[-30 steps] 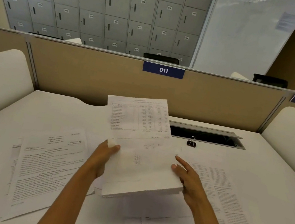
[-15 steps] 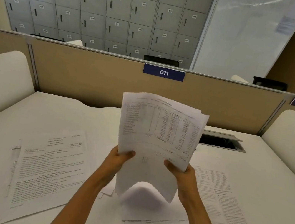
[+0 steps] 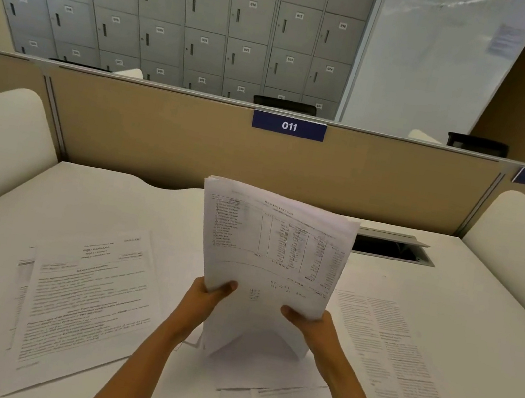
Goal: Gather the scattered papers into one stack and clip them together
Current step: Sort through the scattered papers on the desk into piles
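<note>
Already upright above the desk (image 3: 114,205), the sheaf of papers (image 3: 274,253) is pinched at its lower sides by the left hand (image 3: 206,297) and right hand (image 3: 309,323) (bottom edge bowed), so uneven squaring could spill sheets among the loose pages (image 3: 88,295).

L hand (image 3: 206,297) & R hand (image 3: 309,325) hold paper stack (image 3: 274,263) upright over desk (image 3: 148,207).

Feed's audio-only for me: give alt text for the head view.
Both hands, left hand and right hand, hold a stack of papers upright above a white desk. Loose printed sheets still lie scattered on either side.
</note>
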